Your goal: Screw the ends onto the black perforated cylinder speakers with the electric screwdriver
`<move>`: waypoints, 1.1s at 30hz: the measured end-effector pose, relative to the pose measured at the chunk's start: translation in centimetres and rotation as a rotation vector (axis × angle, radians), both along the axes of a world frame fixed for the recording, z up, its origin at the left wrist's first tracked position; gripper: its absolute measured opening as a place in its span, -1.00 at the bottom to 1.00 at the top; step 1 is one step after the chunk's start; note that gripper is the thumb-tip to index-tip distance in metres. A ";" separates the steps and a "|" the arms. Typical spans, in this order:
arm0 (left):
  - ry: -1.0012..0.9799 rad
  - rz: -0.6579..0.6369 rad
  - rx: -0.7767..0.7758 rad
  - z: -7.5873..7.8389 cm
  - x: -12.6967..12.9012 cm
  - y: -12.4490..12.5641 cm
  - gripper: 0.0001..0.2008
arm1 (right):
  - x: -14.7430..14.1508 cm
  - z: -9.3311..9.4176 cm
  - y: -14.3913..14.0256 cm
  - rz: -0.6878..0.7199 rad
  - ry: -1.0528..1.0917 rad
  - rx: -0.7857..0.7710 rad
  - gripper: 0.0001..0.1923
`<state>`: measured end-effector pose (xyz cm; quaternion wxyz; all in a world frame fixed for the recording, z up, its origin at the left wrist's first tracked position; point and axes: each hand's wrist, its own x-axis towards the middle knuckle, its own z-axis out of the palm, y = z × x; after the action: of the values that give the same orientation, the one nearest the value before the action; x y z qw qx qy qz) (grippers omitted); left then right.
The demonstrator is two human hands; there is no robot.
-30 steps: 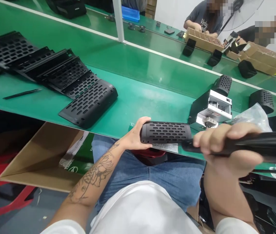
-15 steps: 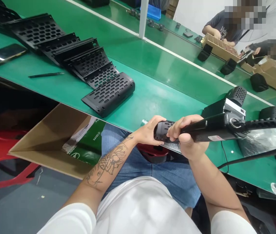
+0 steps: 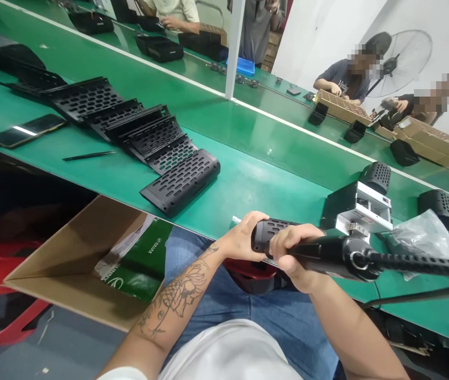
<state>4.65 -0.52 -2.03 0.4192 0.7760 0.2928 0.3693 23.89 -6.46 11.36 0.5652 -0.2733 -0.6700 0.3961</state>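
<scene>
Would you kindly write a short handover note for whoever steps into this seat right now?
Left hand: clasps the near end of a black perforated housing, held at the edge of the green bench.
Right hand: wrapped round a black powered tool, its front end at the housing; the cable trails right.
Nearby: a row of overlapping perforated panels lies up-left on the bench, and a small metal fixture stands to the right.
Done: housing and tool are brought together.
Left: cannot tell how far the joint is finished; check before releasing.

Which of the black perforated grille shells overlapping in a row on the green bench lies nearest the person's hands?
The perforated grille shell at the row's right end, lying topmost over its neighbour's edge, sits closest to the left hand; the others trail away leftward.
</scene>
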 end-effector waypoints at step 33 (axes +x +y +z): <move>-0.014 0.243 -0.085 0.7 -0.3 5.9 0.17 | 12.2 6.8 -3.6 -0.175 0.259 -0.141 -0.37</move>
<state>4.33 5.41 -1.32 0.4058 0.7137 0.3973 0.4100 36.13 -10.05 18.19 0.6587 -0.3163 -0.5358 0.4232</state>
